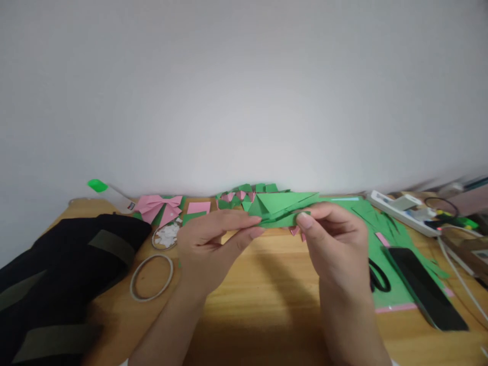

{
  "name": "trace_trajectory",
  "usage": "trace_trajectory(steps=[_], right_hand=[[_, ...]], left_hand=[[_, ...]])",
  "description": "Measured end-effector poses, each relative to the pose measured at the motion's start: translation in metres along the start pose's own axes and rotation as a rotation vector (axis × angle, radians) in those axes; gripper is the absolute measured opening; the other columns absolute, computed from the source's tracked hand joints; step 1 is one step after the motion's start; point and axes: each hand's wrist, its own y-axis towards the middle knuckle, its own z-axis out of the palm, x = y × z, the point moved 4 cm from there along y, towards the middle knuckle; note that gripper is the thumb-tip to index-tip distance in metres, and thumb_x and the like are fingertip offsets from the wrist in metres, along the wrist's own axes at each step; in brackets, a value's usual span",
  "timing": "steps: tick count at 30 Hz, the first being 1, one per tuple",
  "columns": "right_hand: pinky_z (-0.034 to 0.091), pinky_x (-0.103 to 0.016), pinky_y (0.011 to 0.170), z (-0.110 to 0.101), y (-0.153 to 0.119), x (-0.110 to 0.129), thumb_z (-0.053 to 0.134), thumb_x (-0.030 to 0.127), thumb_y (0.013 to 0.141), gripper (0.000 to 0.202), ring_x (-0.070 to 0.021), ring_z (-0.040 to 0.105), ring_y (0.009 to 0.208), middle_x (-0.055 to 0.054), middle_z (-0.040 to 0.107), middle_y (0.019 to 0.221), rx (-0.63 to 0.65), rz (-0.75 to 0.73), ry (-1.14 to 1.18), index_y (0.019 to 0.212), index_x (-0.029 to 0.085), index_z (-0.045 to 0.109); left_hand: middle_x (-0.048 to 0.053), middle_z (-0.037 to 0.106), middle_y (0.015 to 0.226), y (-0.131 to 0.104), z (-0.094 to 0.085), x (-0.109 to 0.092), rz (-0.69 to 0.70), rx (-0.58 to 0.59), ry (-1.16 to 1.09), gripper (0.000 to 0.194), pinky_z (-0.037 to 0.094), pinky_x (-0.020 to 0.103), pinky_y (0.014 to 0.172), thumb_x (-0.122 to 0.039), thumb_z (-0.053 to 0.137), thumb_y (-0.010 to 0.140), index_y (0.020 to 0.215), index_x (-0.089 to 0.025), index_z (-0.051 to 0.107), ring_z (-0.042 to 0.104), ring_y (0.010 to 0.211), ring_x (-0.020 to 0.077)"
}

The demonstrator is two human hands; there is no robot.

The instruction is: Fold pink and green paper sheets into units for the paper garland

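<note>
Head view: Two bare hands hold a green folded paper (pixel 285 202) in the air over the wooden table (pixel 251 305).
Left hand (pixel 208 241): Thumb and pointer finger are pinched together on the left end of the paper's low edge.
Right hand (pixel 338 243): It is clamped on the paper too, thumb in front and pointer finger behind, near the other end.
Folds: They might spring loose if one pinch goes soft, since the pointy top flap has no finger on it.
Low edge: It might rip if the hands tug apart, or get a bad crease if they squeeze too hard, because paper is thin.
Arms: Both come up from the bottom, a bit bent at the wrist, with the fingertips pointing in at each other.
Behind: A row of green and pink folded pieces (pixel 263 187) is by the wall (pixel 244 101).
Left side: A round ring (pixel 132 282) lies near a pink paper bow (pixel 160 206).
Right side: A dark phone (pixel 425 287) lies partly on green sheets (pixel 394 274).
</note>
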Motion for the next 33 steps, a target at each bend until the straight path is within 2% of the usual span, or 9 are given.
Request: trace_trajectory(steps=[6,12,16,19,22,25,28,30,33], right_hand=[[0.050,-0.022,0.048,0.005,0.006,-0.010,0.082,0.029,0.071,0.014,-0.0106,0.060,0.050,0.002,0.067,0.055,-0.018,0.007,0.024,0.067,0.021,0.071],[0.047,-0.022,0.043,0.013,0.018,-0.025,0.080,0.040,0.070,0.025,-0.0096,0.055,0.043,0.001,0.065,0.052,0.022,0.019,-0.039,0.066,0.018,0.069],[0.049,-0.025,0.046,0.013,0.022,-0.060,0.073,0.053,0.074,0.038,-0.0112,0.058,0.047,-0.001,0.068,0.058,0.080,0.052,-0.133,0.068,0.016,0.066],[0.054,-0.027,0.058,0.002,0.003,-0.099,0.067,0.050,0.083,0.037,-0.0130,0.064,0.059,-0.001,0.067,0.065,0.157,0.125,-0.254,0.076,0.014,0.065],[0.056,-0.030,0.067,-0.016,-0.033,-0.133,0.059,0.037,0.094,0.025,-0.0126,0.065,0.073,-0.003,0.067,0.090,0.250,0.212,-0.406,0.100,0.013,0.064],[0.054,-0.041,0.081,-0.033,-0.064,-0.149,0.069,0.033,0.085,0.018,-0.0200,0.063,0.089,-0.006,0.065,0.093,0.275,0.232,-0.563,0.085,0.014,0.069],[0.046,-0.052,0.095,-0.041,-0.078,-0.152,0.075,0.027,0.077,0.009,-0.0297,0.056,0.107,-0.012,0.060,0.107,0.270,0.189,-0.690,0.072,0.019,0.074],[0.044,-0.053,0.097,-0.041,-0.081,-0.151,0.073,0.025,0.077,0.006,-0.0310,0.054,0.110,-0.012,0.058,0.116,0.284,0.147,-0.742,0.072,0.022,0.075],[0.047,-0.050,0.092,-0.038,-0.082,-0.149,0.070,0.023,0.079,0.008,-0.0293,0.056,0.104,-0.012,0.058,0.115,0.324,0.074,-0.788,0.073,0.023,0.076]], left_hand=[[-0.004,0.077,0.068,0.004,0.001,0.012,-0.155,-0.052,-0.098,0.022,0.060,0.019,0.053,-0.011,0.080,0.067,0.075,-0.031,0.080,0.072,0.057,0.0128],[0.003,0.077,0.066,0.007,0.002,0.039,-0.335,0.006,-0.094,0.004,0.064,0.029,0.062,-0.021,0.078,0.071,0.074,-0.020,0.079,0.075,0.061,0.0190],[0.008,0.078,0.073,0.001,0.005,0.073,-0.480,0.078,-0.085,0.017,0.064,0.033,0.067,-0.031,0.076,0.076,0.077,-0.014,0.076,0.076,0.068,0.0217],[0.009,0.077,0.083,-0.027,0.005,0.101,-0.626,0.205,-0.044,0.024,0.062,0.036,0.074,-0.035,0.072,0.082,0.086,-0.012,0.073,0.074,0.078,0.0215],[0.008,0.070,0.102,-0.072,0.004,0.122,-0.783,0.395,0.021,0.027,0.059,0.038,0.079,-0.035,0.062,0.092,0.107,-0.012,0.065,0.069,0.089,0.0193],[0.009,0.063,0.117,-0.109,-0.002,0.132,-0.865,0.593,0.105,0.033,0.057,0.040,0.082,-0.035,0.059,0.094,0.120,-0.015,0.058,0.065,0.097,0.0200],[0.006,0.067,0.099,-0.116,-0.010,0.132,-0.802,0.751,0.214,0.025,0.057,0.034,0.073,-0.034,0.059,0.094,0.107,-0.013,0.063,0.066,0.083,0.0161],[0.004,0.068,0.074,-0.106,-0.014,0.131,-0.669,0.792,0.314,0.020,0.055,0.032,0.068,-0.028,0.059,0.092,0.082,-0.014,0.070,0.065,0.070,0.0170],[0.008,0.072,0.088,-0.086,-0.011,0.129,-0.417,0.809,0.459,0.020,0.051,0.038,0.082,-0.020,0.056,0.091,0.083,-0.016,0.074,0.065,0.086,0.0215]])
